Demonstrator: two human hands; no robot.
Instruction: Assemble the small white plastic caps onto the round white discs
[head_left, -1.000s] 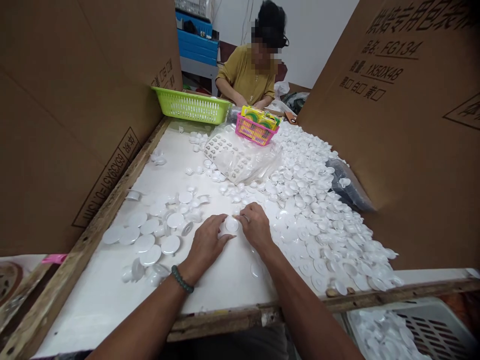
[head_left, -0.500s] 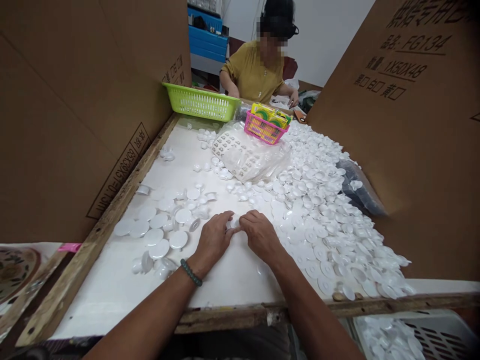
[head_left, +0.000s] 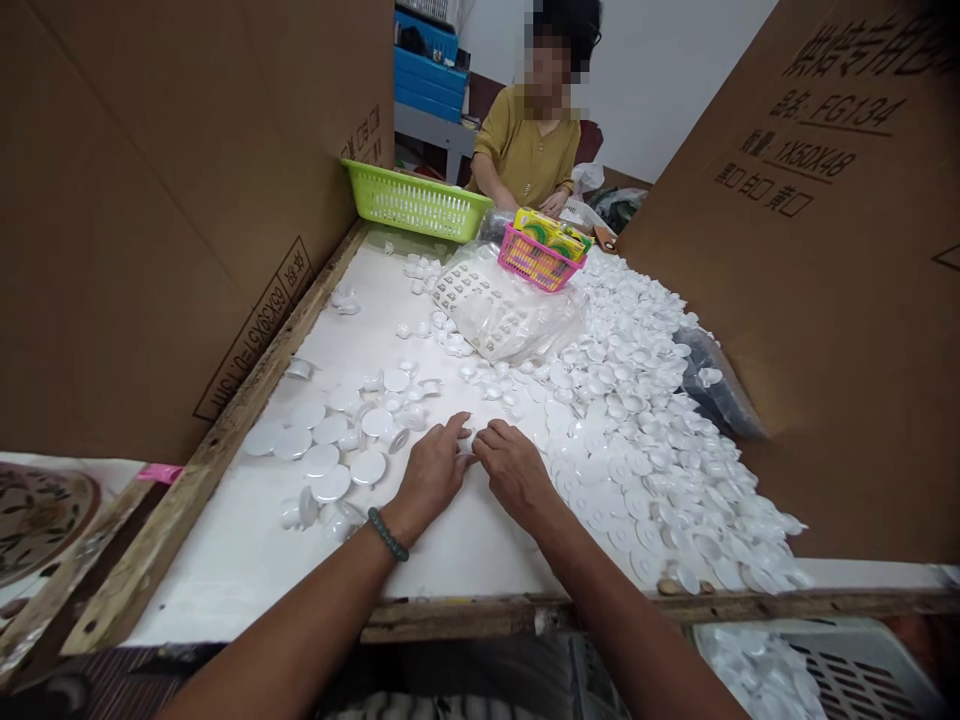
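Note:
Over the middle of the white table, my left hand (head_left: 435, 462) and my right hand (head_left: 514, 460) meet fingertip to fingertip. Between them is a small white plastic piece (head_left: 466, 442), mostly covered by the fingers. Both hands are closed around it. Assembled-looking white pieces with round discs (head_left: 322, 460) lie in a loose group left of my left hand. To the right of my right hand spreads a big heap of white plastic parts (head_left: 660, 430), with flat discs (head_left: 600, 500) at its near side.
Tall cardboard boxes (head_left: 172, 200) wall both sides. At the back are a green basket (head_left: 420, 205), a pink basket (head_left: 536, 262) with yellow packs, and a clear plastic bag (head_left: 502, 310). A person in a yellow top (head_left: 529, 150) sits opposite. A wooden rim (head_left: 465, 620) edges the table.
My hands stay together on the white piece, fingers shifting slightly. The view has turned a little to the left. The person opposite has moved their hands closer together.

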